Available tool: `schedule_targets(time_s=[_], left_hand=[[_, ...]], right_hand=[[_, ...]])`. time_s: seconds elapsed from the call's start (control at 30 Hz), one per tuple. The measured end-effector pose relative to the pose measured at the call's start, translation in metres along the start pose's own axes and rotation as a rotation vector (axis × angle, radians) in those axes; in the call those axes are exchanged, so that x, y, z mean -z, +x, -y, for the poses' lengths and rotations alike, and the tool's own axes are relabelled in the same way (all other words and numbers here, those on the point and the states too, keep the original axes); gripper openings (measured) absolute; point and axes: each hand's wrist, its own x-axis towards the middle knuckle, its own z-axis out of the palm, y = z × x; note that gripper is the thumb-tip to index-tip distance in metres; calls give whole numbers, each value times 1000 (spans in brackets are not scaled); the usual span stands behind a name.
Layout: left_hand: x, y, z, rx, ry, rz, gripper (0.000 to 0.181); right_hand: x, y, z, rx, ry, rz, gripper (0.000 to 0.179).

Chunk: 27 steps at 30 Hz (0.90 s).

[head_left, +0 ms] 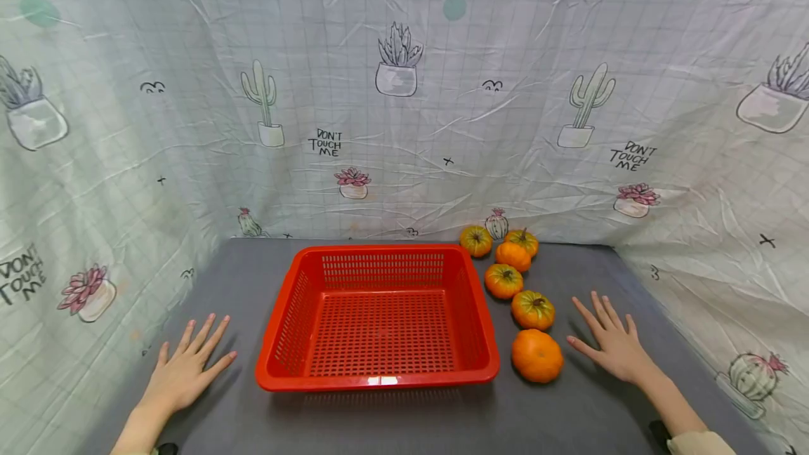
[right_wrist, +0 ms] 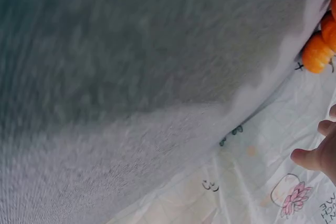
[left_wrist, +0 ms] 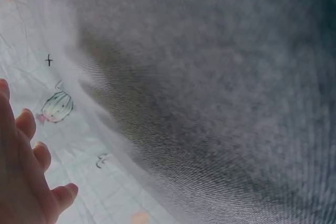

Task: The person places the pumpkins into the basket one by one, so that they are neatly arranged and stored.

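In the head view my left hand (head_left: 180, 374) is spread flat with straight fingers, to the left of a red plastic basket (head_left: 268, 350), and holds nothing. My right hand (head_left: 613, 346) is likewise spread, holding nothing, on the right side. Nearest to it is a plain orange pumpkin (head_left: 537, 356), just left of its thumb. Behind that lies a yellow-orange pumpkin (head_left: 533, 310), with several more small pumpkins (head_left: 503, 281) running back along the basket's right side. The basket has slotted walls and contains nothing. Part of the left hand (left_wrist: 23, 166) shows in the left wrist view.
A grey table surface (head_left: 240, 286) lies under everything. Pale cloth (head_left: 404, 139) printed with potted cacti rises behind it and along both sides. The two farthest pumpkins (head_left: 475, 241) sit close to the back cloth.
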Motion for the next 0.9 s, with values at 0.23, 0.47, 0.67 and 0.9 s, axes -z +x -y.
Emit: schedule_targets(time_s=[0.23, 0.47, 0.67, 0.9], left_hand=[[3, -4, -10, -13, 0, -26, 70], [12, -8, -24, -18, -19, -36, 69], [18, -13, -37, -38, -40, -46, 68], [28, -16, -56, -71, -60, -82, 67]], right_hand=[[-1, -3, 12, 29, 25, -17, 72], [-4, -8, 25, 69, 45, -50, 68], [-3, -6, 37, 111, 69, -64, 65], [3, -5, 50, 154, 53, -111, 59]])
